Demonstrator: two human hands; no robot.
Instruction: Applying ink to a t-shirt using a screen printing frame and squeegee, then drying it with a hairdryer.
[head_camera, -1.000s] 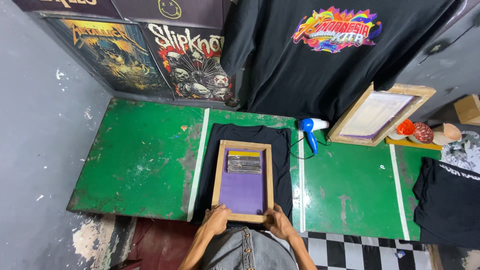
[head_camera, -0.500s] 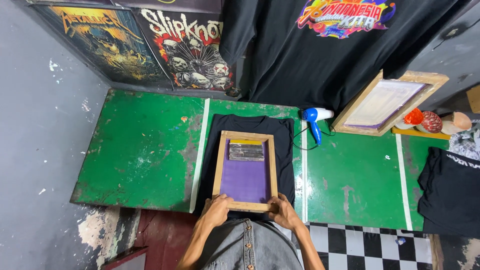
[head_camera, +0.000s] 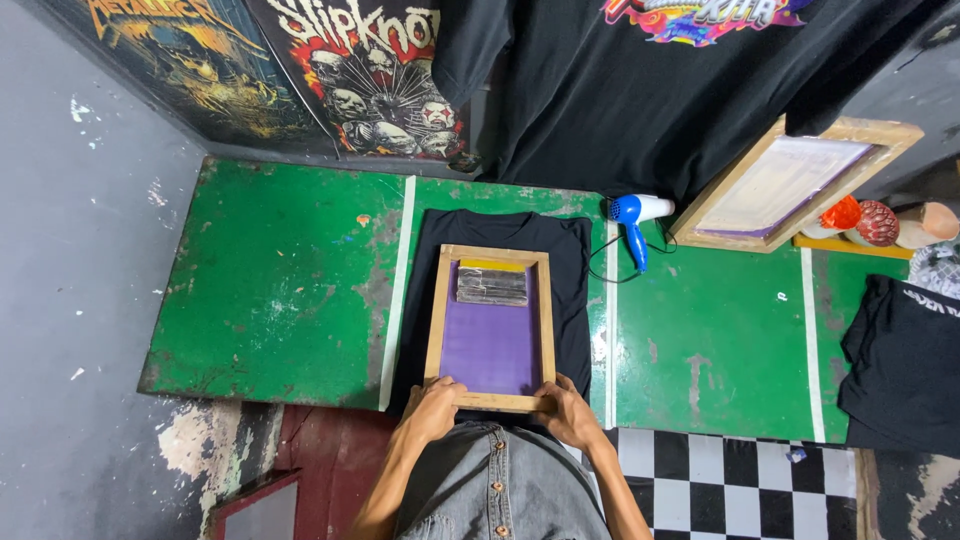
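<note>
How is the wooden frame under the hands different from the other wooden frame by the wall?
The near frame lies flat on a black shirt; the far frame leans tilted. The near frame's purple screen carries a squeegee; the far one's is pale and bare. Both hands, left and right, grip only the near frame. Both are wooden rectangles.

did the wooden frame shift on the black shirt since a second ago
No. The frame sits square on the shirt between the same white table stripes, as before; both hands hold its near edge. Only the camera moved.
</note>
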